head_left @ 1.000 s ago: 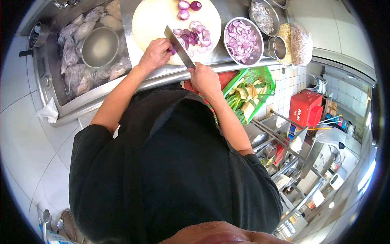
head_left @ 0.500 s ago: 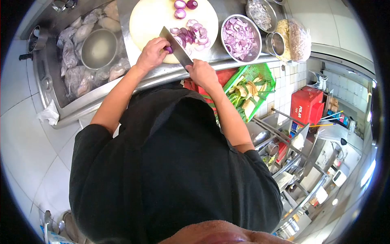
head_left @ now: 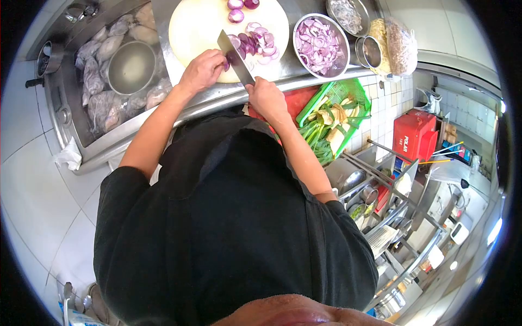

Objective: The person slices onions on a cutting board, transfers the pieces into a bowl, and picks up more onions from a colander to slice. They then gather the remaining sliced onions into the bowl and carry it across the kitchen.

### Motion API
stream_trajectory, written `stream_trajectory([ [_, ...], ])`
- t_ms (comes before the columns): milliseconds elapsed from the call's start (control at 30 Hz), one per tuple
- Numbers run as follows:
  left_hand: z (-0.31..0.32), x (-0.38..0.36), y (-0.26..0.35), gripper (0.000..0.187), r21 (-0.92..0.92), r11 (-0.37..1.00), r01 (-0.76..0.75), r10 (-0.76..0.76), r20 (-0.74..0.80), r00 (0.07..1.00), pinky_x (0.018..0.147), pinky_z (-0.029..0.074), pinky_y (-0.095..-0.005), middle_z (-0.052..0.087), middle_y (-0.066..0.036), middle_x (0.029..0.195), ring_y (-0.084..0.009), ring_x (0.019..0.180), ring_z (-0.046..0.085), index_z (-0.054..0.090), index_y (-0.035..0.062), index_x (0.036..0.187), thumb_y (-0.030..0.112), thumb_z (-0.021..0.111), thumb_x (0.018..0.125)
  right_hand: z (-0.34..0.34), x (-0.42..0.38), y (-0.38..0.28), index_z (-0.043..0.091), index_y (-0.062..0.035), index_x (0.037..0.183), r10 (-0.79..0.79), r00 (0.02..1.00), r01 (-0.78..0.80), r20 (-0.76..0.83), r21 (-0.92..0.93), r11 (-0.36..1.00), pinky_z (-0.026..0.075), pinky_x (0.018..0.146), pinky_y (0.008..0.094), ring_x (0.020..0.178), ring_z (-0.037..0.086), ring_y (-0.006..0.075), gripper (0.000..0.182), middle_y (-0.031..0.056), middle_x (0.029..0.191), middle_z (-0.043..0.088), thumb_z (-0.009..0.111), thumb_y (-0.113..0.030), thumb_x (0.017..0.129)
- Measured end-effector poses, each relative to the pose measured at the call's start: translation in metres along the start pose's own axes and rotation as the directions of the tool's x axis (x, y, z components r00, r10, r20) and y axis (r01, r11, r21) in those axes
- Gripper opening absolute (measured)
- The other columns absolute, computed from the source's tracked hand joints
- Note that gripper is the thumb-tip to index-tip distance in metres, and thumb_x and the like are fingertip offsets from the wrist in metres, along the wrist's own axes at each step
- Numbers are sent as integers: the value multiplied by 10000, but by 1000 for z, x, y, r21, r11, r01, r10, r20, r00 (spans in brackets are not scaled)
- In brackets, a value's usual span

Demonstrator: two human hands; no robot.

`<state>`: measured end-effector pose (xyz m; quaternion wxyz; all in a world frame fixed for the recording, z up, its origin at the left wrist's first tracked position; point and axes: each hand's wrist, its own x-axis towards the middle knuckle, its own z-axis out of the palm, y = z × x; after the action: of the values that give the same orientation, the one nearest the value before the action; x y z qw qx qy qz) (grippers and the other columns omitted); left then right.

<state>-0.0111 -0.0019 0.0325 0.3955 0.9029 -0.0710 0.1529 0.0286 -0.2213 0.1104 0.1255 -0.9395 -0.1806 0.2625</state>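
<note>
Head view: the left hand (head_left: 202,69) pins a small piece of red onion (head_left: 226,66) on the round pale cutting board (head_left: 201,24); the right hand (head_left: 266,98) is closed around the knife (head_left: 235,50). By my judgement most is done: glossy purple slices (head_left: 255,43) are heaped on the board, the steel bowl (head_left: 321,46) is full, and a few halves (head_left: 236,15) wait.

The right hand (head_left: 266,98) grips the handle of a cleaver (head_left: 235,50), whose blade lies across the near right part of a round pale cutting board (head_left: 198,24). The left hand (head_left: 202,69) pins a piece of red onion (head_left: 226,66) against the blade's left side. Sliced onion rings (head_left: 256,42) lie just right of the blade. Farther right stands a steel bowl of onion slices (head_left: 319,44).
</note>
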Motion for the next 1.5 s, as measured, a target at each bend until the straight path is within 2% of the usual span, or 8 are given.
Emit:
stream_trajectory([
  [167, -4, 7, -6, 159, -42, 998, -56, 61, 118, 991, 904, 528, -426, 672, -120, 1034, -327, 1002, 649, 681, 34, 979, -9, 680, 826, -15, -10, -3, 680, 8, 1049, -1, 1000, 2, 20, -58, 998, 557, 869, 554, 965, 719, 452, 323, 278, 974, 733, 604, -302, 998],
  [267, 4, 5, -9, 148, 10, 994, -111, 111, 9, 994, 904, 511, -422, 674, -118, 1027, -321, 1001, 644, 672, 25, 967, 15, 693, 821, -17, -18, -3, 680, 12, 1041, -42, 999, 41, -16, -57, 998, 565, 846, 550, 934, 725, 444, 315, 276, 959, 734, 612, -291, 989],
  [400, 5, 6, -8, 141, 28, 996, -81, 81, 17, 997, 910, 485, -419, 679, -117, 1020, -312, 1008, 639, 672, 30, 957, 31, 698, 819, -2, -2, 0, 676, 10, 1019, -130, 989, 124, -64, -94, 988, 573, 809, 551, 879, 729, 440, 296, 274, 904, 729, 624, -278, 981],
  [600, 16, -3, -11, 136, -23, 998, -63, 61, -55, 997, 918, 478, -416, 677, -117, 1038, -312, 1013, 638, 675, 33, 953, 37, 701, 819, 5, -3, -3, 685, 7, 1007, -52, 998, 49, -26, -113, 992, 571, 825, 552, 900, 727, 449, 285, 272, 906, 731, 624, -270, 978],
  [967, 18, -5, -14, 143, -39, 999, -14, 11, -76, 997, 955, 489, -416, 678, -136, 1046, -330, 1032, 644, 690, 36, 975, 36, 703, 833, -5, -6, -9, 677, 12, 991, -71, 997, 69, -16, -69, 995, 559, 820, 579, 882, 720, 474, 283, 298, 879, 717, 619, -266, 988],
  [1067, 21, -6, -15, 125, -47, 998, -42, 34, -156, 987, 920, 498, -420, 681, -113, 1015, -316, 996, 650, 690, 44, 954, 36, 696, 829, -15, -20, -8, 677, 17, 1003, -70, 997, 67, -39, -59, 996, 563, 825, 571, 888, 718, 480, 295, 292, 881, 720, 630, -273, 983],
  [1167, 16, -5, -7, 120, -53, 999, -11, 4, -124, 992, 933, 498, -421, 687, -119, 1026, -320, 1007, 654, 690, 40, 958, 41, 697, 839, 20, 1, 3, 684, 18, 1004, -48, 998, 46, -27, -69, 997, 563, 831, 570, 893, 716, 486, 299, 288, 893, 724, 634, -276, 981],
  [1500, 19, -8, -12, 134, -43, 999, -31, 24, -159, 987, 944, 512, -424, 683, -151, 1039, -338, 1032, 655, 688, 14, 979, 28, 705, 847, -17, -31, -2, 685, 26, 986, -51, 998, 48, -27, -76, 996, 568, 819, 560, 875, 718, 471, 313, 288, 875, 721, 642, -284, 979],
])
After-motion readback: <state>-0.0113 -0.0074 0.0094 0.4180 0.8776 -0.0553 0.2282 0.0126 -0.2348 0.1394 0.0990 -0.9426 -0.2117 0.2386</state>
